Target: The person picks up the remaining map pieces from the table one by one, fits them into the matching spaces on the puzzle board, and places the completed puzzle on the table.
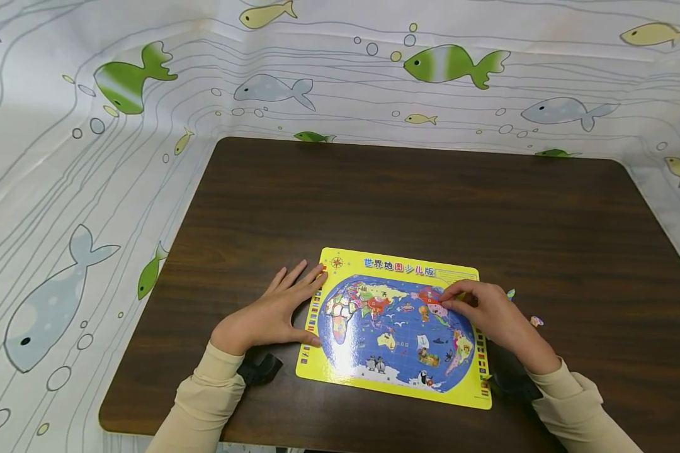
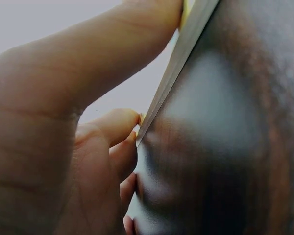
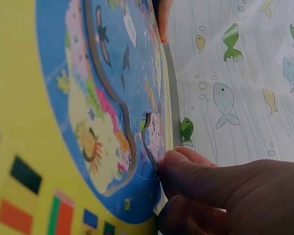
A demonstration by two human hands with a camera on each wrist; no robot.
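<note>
A yellow world-map puzzle board with a blue ocean lies on the dark table. My right hand pinches a pink puzzle piece between thumb and fingertips, over the upper right of the map. In the right wrist view this piece stands slightly proud of the board. Below it on the map sits the South America piece, its edge also raised. My left hand is spread along the board's left side, thumb and fingertips touching its edge. Glare hides part of the map's lower left.
Two small loose pieces lie right of the board, one pinkish piece and one bluish-green piece, partly behind the right hand. The brown table extends behind the board. A fish-patterned cloth surrounds the table's back and sides.
</note>
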